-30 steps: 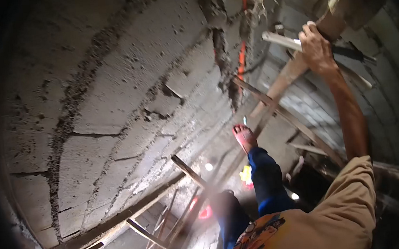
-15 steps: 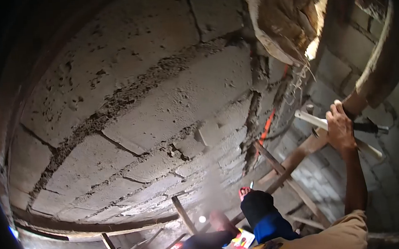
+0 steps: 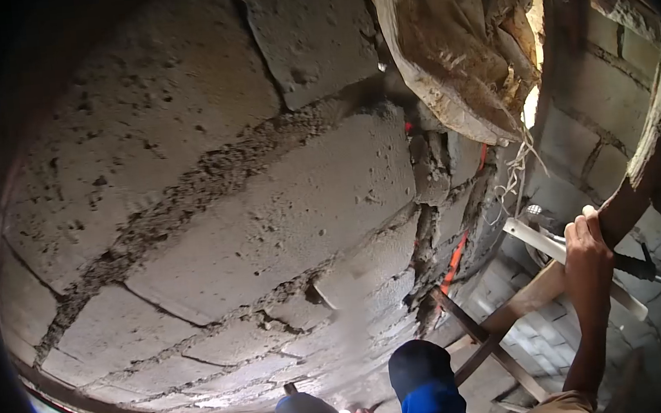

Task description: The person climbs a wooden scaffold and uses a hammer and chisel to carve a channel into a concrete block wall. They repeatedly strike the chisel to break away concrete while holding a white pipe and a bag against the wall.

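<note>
My right hand (image 3: 588,253), reaching up from the lower right, is closed around a long pale bar (image 3: 534,240). A black-gripped tool (image 3: 636,266) that looks like a hammer passes beside the bar, under the same hand. The fingers lie close against a wooden beam (image 3: 539,297); whether they also grip its edge is unclear. My left hand does not appear.
A rough block wall (image 3: 305,185) fills the left and middle. Torn sacking (image 3: 451,62) hangs at the upper right above loose strings. An orange strip (image 3: 453,262) runs down the wall corner. Crossed timbers (image 3: 509,360) stand below, near my knees (image 3: 423,371).
The view has shifted, with the wall and sacking larger and lower in it. My right hand appears lower and slightly further right, still holding the bar. My legs show less.
</note>
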`<state>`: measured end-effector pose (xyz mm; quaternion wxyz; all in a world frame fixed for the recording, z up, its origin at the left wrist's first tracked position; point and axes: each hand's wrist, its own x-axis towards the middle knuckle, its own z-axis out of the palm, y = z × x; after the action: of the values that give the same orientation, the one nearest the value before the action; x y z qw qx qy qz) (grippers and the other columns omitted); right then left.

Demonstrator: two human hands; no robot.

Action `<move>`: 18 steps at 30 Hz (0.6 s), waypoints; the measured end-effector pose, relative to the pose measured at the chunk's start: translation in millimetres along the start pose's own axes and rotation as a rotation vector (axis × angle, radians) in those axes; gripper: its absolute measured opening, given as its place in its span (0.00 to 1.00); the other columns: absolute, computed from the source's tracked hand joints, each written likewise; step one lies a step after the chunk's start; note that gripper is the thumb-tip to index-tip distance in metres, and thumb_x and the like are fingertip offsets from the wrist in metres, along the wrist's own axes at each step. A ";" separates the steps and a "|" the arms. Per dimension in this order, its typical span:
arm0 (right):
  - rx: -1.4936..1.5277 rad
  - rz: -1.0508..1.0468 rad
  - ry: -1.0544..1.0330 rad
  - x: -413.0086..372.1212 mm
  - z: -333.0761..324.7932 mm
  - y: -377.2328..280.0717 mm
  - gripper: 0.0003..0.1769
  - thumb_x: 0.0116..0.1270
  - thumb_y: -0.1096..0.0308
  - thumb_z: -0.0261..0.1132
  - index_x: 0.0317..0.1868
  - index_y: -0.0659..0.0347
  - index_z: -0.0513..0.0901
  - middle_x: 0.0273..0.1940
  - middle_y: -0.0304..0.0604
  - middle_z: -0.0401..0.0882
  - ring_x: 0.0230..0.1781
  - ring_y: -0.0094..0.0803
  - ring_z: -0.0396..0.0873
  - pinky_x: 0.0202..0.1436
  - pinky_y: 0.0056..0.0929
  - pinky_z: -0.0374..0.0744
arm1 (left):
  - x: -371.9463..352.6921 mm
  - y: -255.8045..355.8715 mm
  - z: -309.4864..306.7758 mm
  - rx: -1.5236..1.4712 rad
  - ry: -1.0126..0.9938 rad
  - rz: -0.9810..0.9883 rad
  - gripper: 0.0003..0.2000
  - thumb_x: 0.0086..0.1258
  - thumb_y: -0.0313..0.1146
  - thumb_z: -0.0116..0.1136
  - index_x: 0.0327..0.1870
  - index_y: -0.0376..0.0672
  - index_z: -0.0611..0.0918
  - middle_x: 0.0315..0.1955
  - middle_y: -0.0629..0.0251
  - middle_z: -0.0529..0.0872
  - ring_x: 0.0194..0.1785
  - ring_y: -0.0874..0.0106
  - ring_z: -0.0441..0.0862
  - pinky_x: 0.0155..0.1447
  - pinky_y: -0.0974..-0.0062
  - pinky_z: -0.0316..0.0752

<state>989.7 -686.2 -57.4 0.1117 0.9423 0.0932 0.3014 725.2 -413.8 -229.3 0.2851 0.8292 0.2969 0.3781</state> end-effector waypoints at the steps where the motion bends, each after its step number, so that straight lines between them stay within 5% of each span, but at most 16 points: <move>1: -0.008 0.022 -0.012 0.0 1.6 -2.7 0.17 0.42 0.81 0.68 0.36 0.64 0.76 0.47 0.48 0.75 0.64 0.41 0.68 0.55 0.36 0.78 | 11.9 -4.6 -6.2 0.055 0.072 -0.007 0.27 0.72 0.46 0.54 0.63 0.34 0.68 0.60 0.51 0.72 0.65 0.57 0.69 0.69 0.57 0.64; 6: -0.066 0.020 -0.015 -0.6 5.8 -7.6 0.21 0.39 0.81 0.71 0.37 0.65 0.75 0.48 0.49 0.74 0.65 0.44 0.67 0.59 0.36 0.75 | 74.6 -38.7 -69.8 0.409 0.657 0.080 0.27 0.71 0.45 0.55 0.63 0.34 0.68 0.60 0.51 0.71 0.66 0.56 0.68 0.69 0.57 0.64; 10: -0.088 -0.027 0.073 -2.5 6.9 -3.9 0.07 0.53 0.78 0.60 0.35 0.65 0.78 0.45 0.47 0.76 0.64 0.39 0.69 0.56 0.34 0.79 | 120.5 -62.4 -103.7 0.824 0.967 0.211 0.27 0.71 0.44 0.56 0.63 0.34 0.68 0.60 0.51 0.71 0.66 0.56 0.68 0.69 0.57 0.63; 13: -0.091 -0.040 0.098 -2.2 7.1 -3.3 0.09 0.49 0.79 0.63 0.34 0.65 0.78 0.44 0.47 0.76 0.63 0.40 0.69 0.56 0.34 0.79 | 142.9 -69.8 -73.4 0.844 0.927 0.258 0.27 0.71 0.44 0.56 0.63 0.33 0.68 0.60 0.51 0.71 0.66 0.56 0.68 0.69 0.57 0.63; 14: -0.078 -0.034 0.088 -2.6 5.8 -3.9 0.09 0.48 0.79 0.63 0.34 0.65 0.78 0.44 0.47 0.76 0.63 0.41 0.69 0.56 0.34 0.79 | 150.6 -66.6 -44.0 0.509 0.875 0.270 0.28 0.66 0.35 0.63 0.63 0.34 0.68 0.62 0.51 0.69 0.68 0.55 0.64 0.70 0.53 0.60; 18: -0.092 -0.031 0.074 -2.9 6.1 -10.3 0.11 0.45 0.79 0.66 0.32 0.65 0.77 0.43 0.49 0.76 0.63 0.44 0.68 0.55 0.37 0.79 | 176.5 -59.6 -0.9 0.536 0.714 0.512 0.29 0.73 0.48 0.52 0.68 0.40 0.62 0.67 0.47 0.58 0.70 0.47 0.59 0.69 0.43 0.55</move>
<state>989.9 -678.0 -66.6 0.1560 0.9228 0.0978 0.3383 802.9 -249.2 -189.5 -0.1582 0.7384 0.2497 0.6062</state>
